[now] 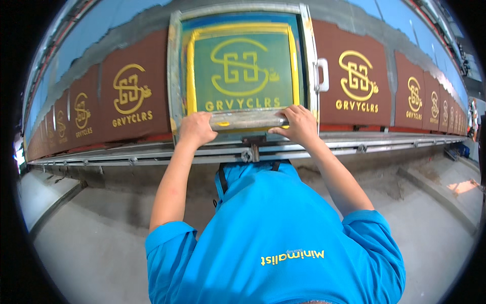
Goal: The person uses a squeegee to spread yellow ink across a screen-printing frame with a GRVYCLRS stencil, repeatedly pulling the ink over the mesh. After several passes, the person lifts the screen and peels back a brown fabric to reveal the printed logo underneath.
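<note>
The squeegee [247, 119] lay crosswise at the near end of the screen frame [175, 76], with both your hands on it and the panels at either side looking printed.
You had the fingers of your left hand [196, 130] curled over its left end and those of your right hand [299, 125] wrapped round its right end, pinching the bar. The brown panel left of the frame [132, 88] and the one right of it [354, 76] each bore a whole yellow design, as did smaller ones farther out, so that much seemed done. What remained appeared to be the spot under the frame; the mesh [250, 43] hid most of it, so you couldn't tell whether the stroke was starting or ending.
</note>
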The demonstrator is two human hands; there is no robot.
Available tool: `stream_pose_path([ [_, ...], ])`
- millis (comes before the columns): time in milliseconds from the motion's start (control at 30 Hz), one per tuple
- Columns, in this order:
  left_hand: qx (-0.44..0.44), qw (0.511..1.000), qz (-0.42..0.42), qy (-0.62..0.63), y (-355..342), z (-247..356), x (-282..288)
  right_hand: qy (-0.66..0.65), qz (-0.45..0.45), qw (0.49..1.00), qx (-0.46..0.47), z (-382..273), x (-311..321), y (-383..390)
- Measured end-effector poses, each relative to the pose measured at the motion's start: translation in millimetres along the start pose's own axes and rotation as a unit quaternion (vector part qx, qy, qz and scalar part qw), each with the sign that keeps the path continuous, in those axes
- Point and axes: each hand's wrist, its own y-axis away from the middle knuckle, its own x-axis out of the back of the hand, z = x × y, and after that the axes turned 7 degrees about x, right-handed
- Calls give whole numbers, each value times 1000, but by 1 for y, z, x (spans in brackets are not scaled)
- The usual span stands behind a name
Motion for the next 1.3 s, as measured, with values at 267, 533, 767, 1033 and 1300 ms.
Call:
stream_pose_path([
  [267,-90,987,39,125,39,73,-21,-121,339,898,-253,230,6,-54],
  [533,-99,978,95,155,101,51,-40,-209,310,894,-248,128,50,-63],
  [767,-141,984,93,57,82,-105,33,-226,380,874,-201,20,-32,-141],
  [1033,-137,989,-49,20,-34,1,28,-227,348,875,-248,111,-33,-126],
  [1300,-119,964,-227,66,-95,-29,21,-123,285,897,-315,110,-34,-157],
])
